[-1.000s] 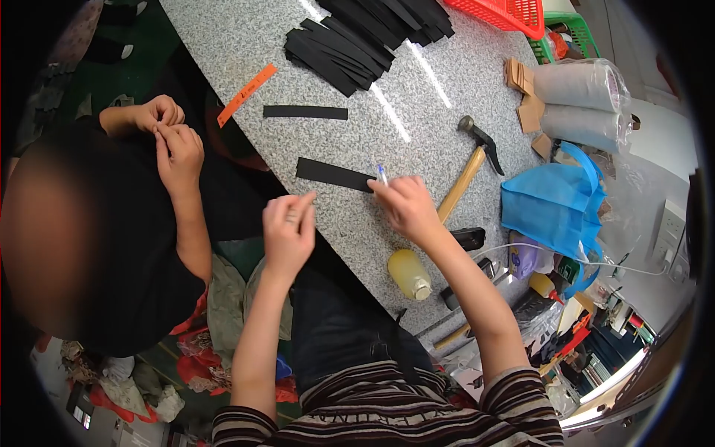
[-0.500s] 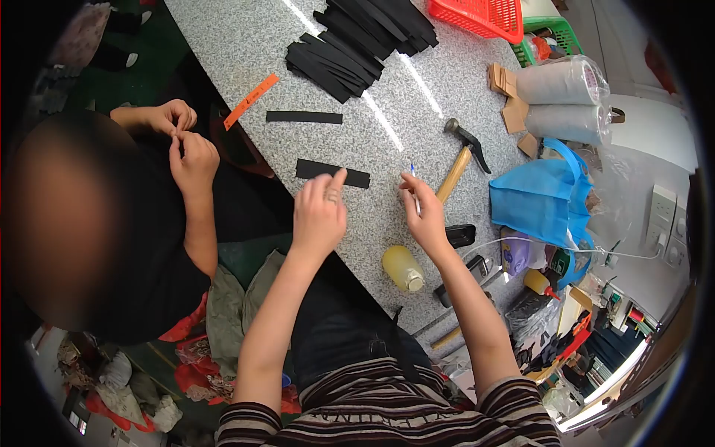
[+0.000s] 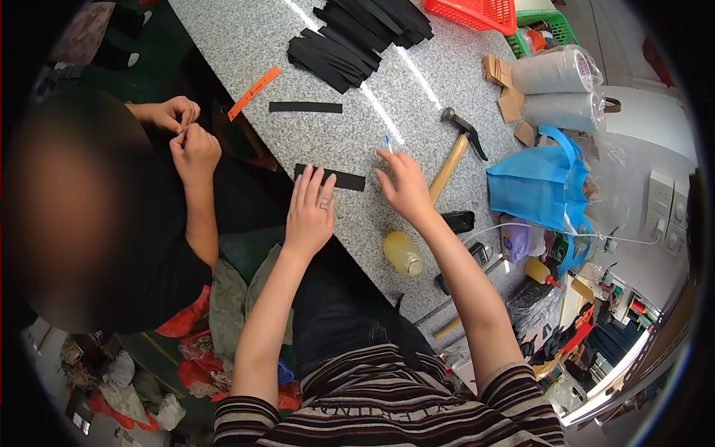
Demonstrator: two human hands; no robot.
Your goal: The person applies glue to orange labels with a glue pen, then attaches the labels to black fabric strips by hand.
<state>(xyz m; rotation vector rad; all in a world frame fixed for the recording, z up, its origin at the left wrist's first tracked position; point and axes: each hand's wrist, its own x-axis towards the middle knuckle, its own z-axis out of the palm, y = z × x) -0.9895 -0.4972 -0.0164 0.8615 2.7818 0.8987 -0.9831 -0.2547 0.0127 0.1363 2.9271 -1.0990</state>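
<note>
My left hand (image 3: pixel 311 212) lies with its fingers stretched out flat over the left part of a short black strip (image 3: pixel 348 181) on the speckled table. Under those fingers, part of the strip is hidden. My right hand (image 3: pixel 406 186) is to the right of the strip, its thumb and index finger curved. A pen (image 3: pixel 388 142) with a blue end sticks out beyond the right index finger; the rest of it is hidden by the hand. Farther up the table lies a narrower black strip (image 3: pixel 305 107), and beside it an orange strip (image 3: pixel 254 94) with markings.
A hammer (image 3: pixel 450 170) and a bottle of yellowish liquid (image 3: pixel 403 253) are near my right arm. Piles of black strips (image 3: pixel 335 63) lie at the far side. A blue bag (image 3: pixel 529 182), plastic-wrapped rolls (image 3: pixel 555 71) and a red basket (image 3: pixel 477 16) line the right. Another person's hands (image 3: pixel 195 153) are at left.
My left hand has come down flat onto the black strip, its fingers extended. My right hand has moved left and farther up the table, and the pen with it.
</note>
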